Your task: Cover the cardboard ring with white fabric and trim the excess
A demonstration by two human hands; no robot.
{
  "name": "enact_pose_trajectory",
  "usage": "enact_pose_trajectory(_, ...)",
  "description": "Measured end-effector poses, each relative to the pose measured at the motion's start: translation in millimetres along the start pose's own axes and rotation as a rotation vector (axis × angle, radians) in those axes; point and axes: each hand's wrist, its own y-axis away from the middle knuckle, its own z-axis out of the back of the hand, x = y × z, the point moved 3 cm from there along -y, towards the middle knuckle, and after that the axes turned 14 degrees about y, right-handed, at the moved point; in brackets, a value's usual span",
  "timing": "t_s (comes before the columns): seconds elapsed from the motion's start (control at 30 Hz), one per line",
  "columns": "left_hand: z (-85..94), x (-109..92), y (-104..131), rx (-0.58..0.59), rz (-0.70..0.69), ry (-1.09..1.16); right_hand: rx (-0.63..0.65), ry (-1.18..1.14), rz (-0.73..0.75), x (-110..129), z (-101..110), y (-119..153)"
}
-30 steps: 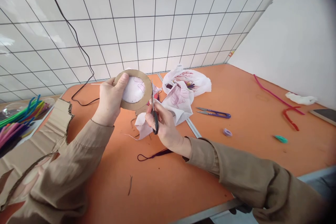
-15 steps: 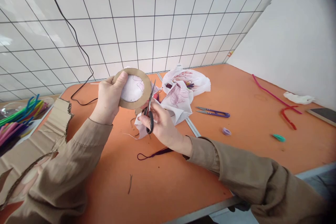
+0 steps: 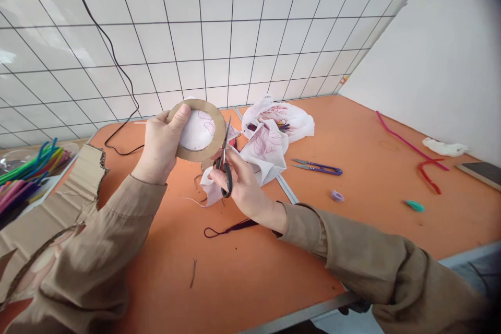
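Note:
My left hand (image 3: 162, 135) grips a round cardboard ring (image 3: 219, 126), thumb on its front face and fingers behind. White cloth with pinkish line drawing (image 3: 195, 130) shows through the ring's opening. In my right hand (image 3: 245, 180) is a pair of black-handled scissors (image 3: 226, 180), blades upward along the ring's right edge. A white printed cloth (image 3: 266, 148) lies on the table just behind my right hand. Below that hand rests a dark purple tassel (image 3: 230, 228) with a cord loop.
Purple thread snips (image 3: 318, 167), a small lilac ring-shaped item (image 3: 337, 196), a green item (image 3: 415, 205) and red pipe cleaners (image 3: 428, 175) lie to the right. Torn cardboard (image 3: 78, 188) and colourful pipe cleaners (image 3: 31, 177) are at left. A white plastic bag (image 3: 299, 120) sits near the tiled wall.
The scissors' handles have shifted slightly right and up, and my right thumb has moved a little. The left hand and the ring stay almost where they were.

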Motion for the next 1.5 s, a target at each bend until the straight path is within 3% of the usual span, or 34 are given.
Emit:
enact_pose_trajectory(0.8,0.3,2.5,-0.1,-0.022,-0.046,-0.014,-0.063,0.001,0.070,1.1,5.7,0.5)
enact_pose_trajectory(0.97,-0.1,3.5,-0.2,-0.040,-0.067,-0.009,-0.141,0.074,0.067,0.6,6.4,0.3)
enact_pose_trajectory(1.5,1.2,1.7,-1.9,-0.017,-0.047,-0.010,-0.060,-0.040,0.106,-2.1,6.0,0.8)
